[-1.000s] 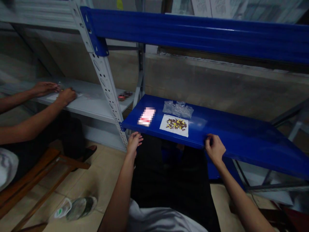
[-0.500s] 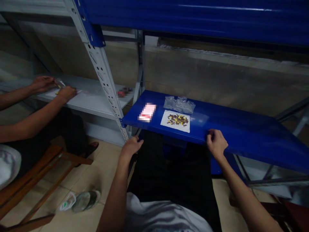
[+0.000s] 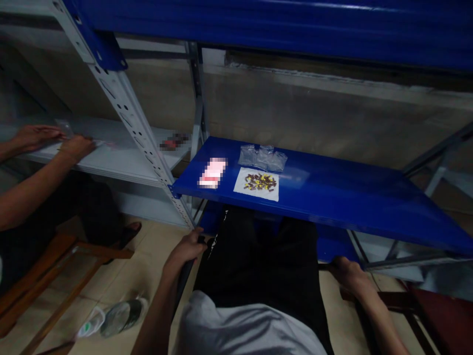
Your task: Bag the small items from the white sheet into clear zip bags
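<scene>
1. News from the blue shelf (image 3: 332,195): right hand (image 3: 347,273) off the front edge, down low and out to the right.
2. Fingers curled there over something dark; too dim to make out whether in a firm grip or merely resting.
3. Left hand (image 3: 187,246) lower as well, now beneath the front-left corner, with its grip apparently wrapped around a dark armrest-like bar (image 3: 184,281).
4. So, no contact with anything on the shelf at this instant; a break in handling, by the look of it.
5. Brown-and-yellow capsules (image 3: 260,182) unmoved, in a loose pile on white tissue (image 3: 239,185), near the front edge towards the left end.
6. Clear plastic bags (image 3: 263,159) unshifted too, just behind, nearer the back edge; pixelated pinkish item (image 3: 213,172) also in place, by the left edge.
</scene>
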`<state>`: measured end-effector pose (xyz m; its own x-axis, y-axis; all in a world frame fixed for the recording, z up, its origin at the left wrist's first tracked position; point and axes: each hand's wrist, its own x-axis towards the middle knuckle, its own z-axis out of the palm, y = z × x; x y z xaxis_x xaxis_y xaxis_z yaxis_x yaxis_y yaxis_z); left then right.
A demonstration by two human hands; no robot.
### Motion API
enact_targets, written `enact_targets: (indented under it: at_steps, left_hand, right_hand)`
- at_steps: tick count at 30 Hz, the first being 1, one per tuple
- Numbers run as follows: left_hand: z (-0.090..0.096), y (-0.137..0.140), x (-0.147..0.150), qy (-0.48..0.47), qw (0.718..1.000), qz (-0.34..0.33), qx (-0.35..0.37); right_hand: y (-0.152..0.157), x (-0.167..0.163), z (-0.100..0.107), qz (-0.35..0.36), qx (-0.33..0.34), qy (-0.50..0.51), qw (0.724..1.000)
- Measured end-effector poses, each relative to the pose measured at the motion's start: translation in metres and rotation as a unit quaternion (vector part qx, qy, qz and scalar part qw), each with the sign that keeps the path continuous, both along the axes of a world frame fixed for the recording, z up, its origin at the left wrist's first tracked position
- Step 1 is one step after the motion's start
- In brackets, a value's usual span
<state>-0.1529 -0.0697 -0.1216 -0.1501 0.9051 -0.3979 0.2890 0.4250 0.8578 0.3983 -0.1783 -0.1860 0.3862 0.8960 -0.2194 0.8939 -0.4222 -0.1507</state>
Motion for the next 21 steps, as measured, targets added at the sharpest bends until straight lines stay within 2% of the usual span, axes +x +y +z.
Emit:
enact_targets:
  at_steps: [2, 6, 9, 13, 16, 21]
  left_hand:
    - [0.0, 0.01, 0.013, 0.043, 0.998, -0.035, -0.039]
    - [0.003, 0.019, 0.027, 0.109, 0.988, -0.09, -0.057]
    - [0.009, 0.02, 0.027, 0.186, 0.966, -0.16, -0.086]
    - [0.015, 0.022, 0.03, 0.271, 0.934, -0.21, -0.102]
    - [0.021, 0.022, 0.031, 0.324, 0.917, -0.223, -0.07]
    - [0.039, 0.02, 0.023, 0.364, 0.908, -0.206, 0.043]
  right_hand:
    - [0.001, 0.013, -0.001, -0.01, -0.012, 0.001, 1.0]
    - [0.005, 0.019, 0.004, -0.015, -0.055, -0.021, 0.998]
    - [0.007, 0.014, 0.006, -0.003, -0.096, -0.027, 0.995]
    - [0.008, 0.009, 0.005, -0.007, -0.105, -0.031, 0.994]
    - [0.008, 0.006, 0.007, -0.007, -0.093, -0.031, 0.995]
    - [0.013, -0.008, 0.022, -0.015, -0.058, -0.063, 0.996]
